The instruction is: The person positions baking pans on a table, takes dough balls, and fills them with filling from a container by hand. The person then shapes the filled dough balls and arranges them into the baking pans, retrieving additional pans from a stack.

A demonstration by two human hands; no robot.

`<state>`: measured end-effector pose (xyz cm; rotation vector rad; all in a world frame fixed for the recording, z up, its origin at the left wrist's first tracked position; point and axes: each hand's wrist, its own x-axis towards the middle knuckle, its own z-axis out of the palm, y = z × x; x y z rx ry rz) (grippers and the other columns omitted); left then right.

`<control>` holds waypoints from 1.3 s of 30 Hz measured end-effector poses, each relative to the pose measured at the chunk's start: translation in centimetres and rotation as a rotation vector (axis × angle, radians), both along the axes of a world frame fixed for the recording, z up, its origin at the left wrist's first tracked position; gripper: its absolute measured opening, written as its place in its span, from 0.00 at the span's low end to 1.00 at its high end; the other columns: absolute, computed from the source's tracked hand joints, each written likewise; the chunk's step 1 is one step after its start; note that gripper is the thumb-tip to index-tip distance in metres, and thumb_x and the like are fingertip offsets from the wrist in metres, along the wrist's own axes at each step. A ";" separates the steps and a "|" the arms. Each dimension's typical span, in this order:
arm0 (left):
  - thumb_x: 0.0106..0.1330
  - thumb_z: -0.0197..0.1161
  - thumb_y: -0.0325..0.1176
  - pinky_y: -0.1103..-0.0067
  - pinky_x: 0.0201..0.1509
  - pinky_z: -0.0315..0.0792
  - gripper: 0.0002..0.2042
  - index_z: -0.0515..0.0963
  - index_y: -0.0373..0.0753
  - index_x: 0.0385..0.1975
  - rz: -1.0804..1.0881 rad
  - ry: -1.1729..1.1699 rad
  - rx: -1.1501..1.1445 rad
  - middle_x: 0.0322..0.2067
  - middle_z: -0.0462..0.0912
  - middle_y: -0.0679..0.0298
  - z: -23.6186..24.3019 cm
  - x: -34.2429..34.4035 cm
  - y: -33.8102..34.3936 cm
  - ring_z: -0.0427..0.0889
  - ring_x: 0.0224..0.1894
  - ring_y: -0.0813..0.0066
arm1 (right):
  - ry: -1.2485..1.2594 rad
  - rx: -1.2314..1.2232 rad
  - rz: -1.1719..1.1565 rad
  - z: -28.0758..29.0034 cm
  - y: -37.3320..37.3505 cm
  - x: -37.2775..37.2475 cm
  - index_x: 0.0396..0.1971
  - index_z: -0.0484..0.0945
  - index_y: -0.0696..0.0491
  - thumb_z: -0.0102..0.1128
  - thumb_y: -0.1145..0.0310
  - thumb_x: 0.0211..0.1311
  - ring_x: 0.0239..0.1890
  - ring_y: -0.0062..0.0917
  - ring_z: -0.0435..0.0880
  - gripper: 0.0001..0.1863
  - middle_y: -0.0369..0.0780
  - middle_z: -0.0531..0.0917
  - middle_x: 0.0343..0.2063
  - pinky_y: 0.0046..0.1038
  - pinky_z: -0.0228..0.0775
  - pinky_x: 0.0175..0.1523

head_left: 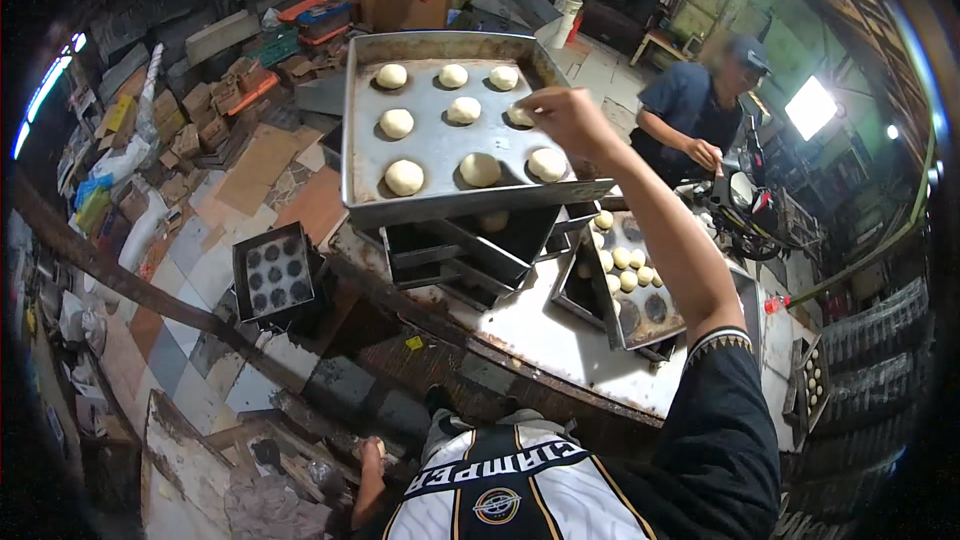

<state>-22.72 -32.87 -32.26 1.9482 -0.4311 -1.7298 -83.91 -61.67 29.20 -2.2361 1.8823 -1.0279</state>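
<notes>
A large metal baking tray [440,165] rests on top of a stack of trays, with several pale round dough balls [463,110] set apart in rows. My right hand [568,122] reaches over the tray's right side. Its fingers are pinched on a dough ball [519,116] at the right end of the middle row, partly covering it. Low on the left, beside my body, is my left hand [371,450], its fingers curled. A small pale bit shows at them, too little to name.
Crossed trays [470,250] stand under the top one. Another tray [650,315] with dough balls lies on the table [545,345] to the right. A dark tray [272,275] with round hollows sits low left. Across the table a co-worker [700,110] stands near a motorbike [750,195].
</notes>
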 end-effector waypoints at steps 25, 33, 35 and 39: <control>0.62 0.74 0.47 0.68 0.41 0.76 0.17 0.82 0.40 0.39 0.378 -0.167 0.014 0.31 0.81 0.66 0.7 1.1 19.1 0.81 0.33 0.71 | -0.470 0.292 0.531 -33.3 19.4 29.3 0.39 0.86 0.59 0.73 0.71 0.65 0.57 0.51 0.83 0.08 0.53 0.82 0.55 0.43 0.78 0.59; 0.63 0.73 0.46 0.68 0.39 0.76 0.16 0.82 0.41 0.39 0.593 -0.016 0.122 0.30 0.80 0.66 0.3 0.8 20.7 0.80 0.32 0.71 | -0.067 0.759 0.392 -49.0 6.5 33.1 0.46 0.84 0.60 0.74 0.60 0.63 0.61 0.51 0.82 0.20 0.57 0.82 0.57 0.50 0.63 0.78; 0.63 0.72 0.46 0.68 0.39 0.75 0.16 0.82 0.41 0.39 0.618 0.011 0.141 0.30 0.79 0.66 0.4 1.2 19.6 0.79 0.32 0.71 | 0.055 1.027 0.387 -52.0 4.2 33.9 0.47 0.86 0.59 0.71 0.57 0.66 0.58 0.50 0.83 0.20 0.56 0.84 0.54 0.50 0.70 0.71; 0.64 0.72 0.46 0.69 0.38 0.75 0.15 0.82 0.42 0.38 0.607 0.091 0.171 0.29 0.79 0.67 1.1 2.5 16.0 0.79 0.31 0.72 | 0.068 0.618 0.280 -55.6 2.0 37.5 0.42 0.90 0.55 0.65 0.56 0.72 0.49 0.47 0.88 0.17 0.55 0.88 0.49 0.50 0.79 0.60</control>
